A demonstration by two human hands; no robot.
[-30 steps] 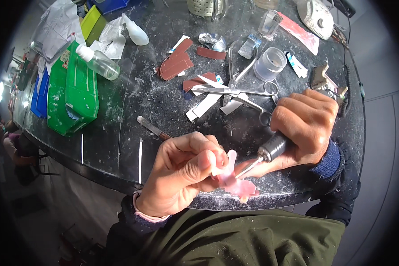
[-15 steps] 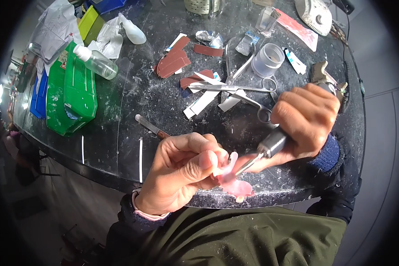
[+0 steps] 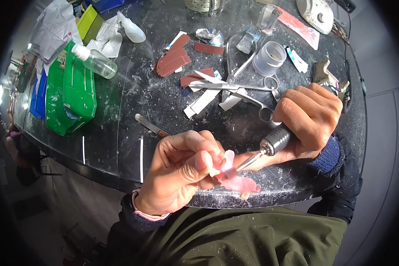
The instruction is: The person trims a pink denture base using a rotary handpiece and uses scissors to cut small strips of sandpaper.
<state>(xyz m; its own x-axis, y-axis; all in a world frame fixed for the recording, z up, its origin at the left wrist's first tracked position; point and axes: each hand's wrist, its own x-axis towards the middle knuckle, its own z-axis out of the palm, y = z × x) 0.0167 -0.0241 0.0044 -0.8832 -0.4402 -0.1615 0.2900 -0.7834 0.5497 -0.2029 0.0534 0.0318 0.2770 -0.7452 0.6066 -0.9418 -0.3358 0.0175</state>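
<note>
Between the thumb and fingers of my left hand (image 3: 175, 173) is a pink partial denture (image 3: 240, 182) with pale tooth-like bits at its edges. My right hand (image 3: 308, 119) is wrapped round a dark rotary handpiece (image 3: 277, 139), which points down to the left. Its slim metal tip meets or nearly meets the pink surface; blur there keeps me from telling contact. Fingers of the right hand stretch under the handpiece toward the denture. Both hands are just above the table's front edge, and the left fingers cover part of the denture.
On the dusty black table (image 3: 119, 128) lie scissors (image 3: 241, 87), a knife (image 3: 150, 125), brown sandpaper pieces (image 3: 175, 62) and white strips. A clear cup (image 3: 269, 59) stands behind them. Green container (image 3: 71, 93) and spray bottle (image 3: 95, 62) are at left; a dental cast (image 3: 323, 73) is at right.
The denture has tilted slightly and shifted a little to the right in my left hand. The handpiece has moved slightly to the right, and its body looks sharper now.
</note>
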